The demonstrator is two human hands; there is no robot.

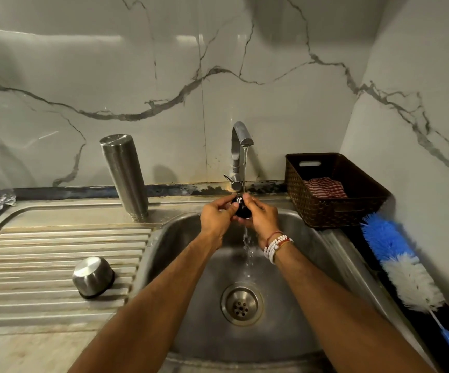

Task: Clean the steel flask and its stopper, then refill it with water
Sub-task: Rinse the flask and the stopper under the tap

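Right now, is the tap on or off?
On. Water runs from the tap over the stopper into the sink.

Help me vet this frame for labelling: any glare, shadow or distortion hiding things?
Head view: wide-angle bending seems to tilt the flask; soft glare streaks the marble wall, with a broad shadow top centre; the dark stopper, gripped by the left hand and right hand, is mostly hidden; focus looks sharp.
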